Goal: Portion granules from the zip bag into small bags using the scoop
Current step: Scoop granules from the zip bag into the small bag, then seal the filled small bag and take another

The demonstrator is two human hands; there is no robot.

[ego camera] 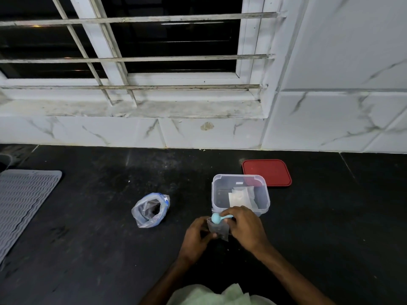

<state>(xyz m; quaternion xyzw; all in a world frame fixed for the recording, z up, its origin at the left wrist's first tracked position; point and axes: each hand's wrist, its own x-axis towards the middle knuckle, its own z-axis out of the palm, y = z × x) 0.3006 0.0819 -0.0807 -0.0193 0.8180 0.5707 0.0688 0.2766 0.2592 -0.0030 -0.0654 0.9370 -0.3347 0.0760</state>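
The person stands at the dark counter with both hands close together, just in front of the clear box. The left hand pinches the small bag by its side and holds it upright off the counter. The right hand grips the handle of the blue scoop, whose round bowl sits right at the bag's mouth. The bowl looks turned over, so I take this to be the tipping step, a scoopful going down into the bag. I cannot see any granules falling, though something dark seems to lie low in the bag.

The zip bag stands open on the counter to the left, apart from the hands and sagging a little, with dark contents inside. Pale packets lie in the box, probably portions already done. The red lid lies flat behind it.

Next, I'd guess, the scoop has to come clear of the mouth without dragging the thin plastic. Then it is either back to the zip bag for more or closing this bag and dropping it in the box. The zip bag has nobody steadying it, so dipping one-handed calls for a gentle, straight entry or it may slump and spill.
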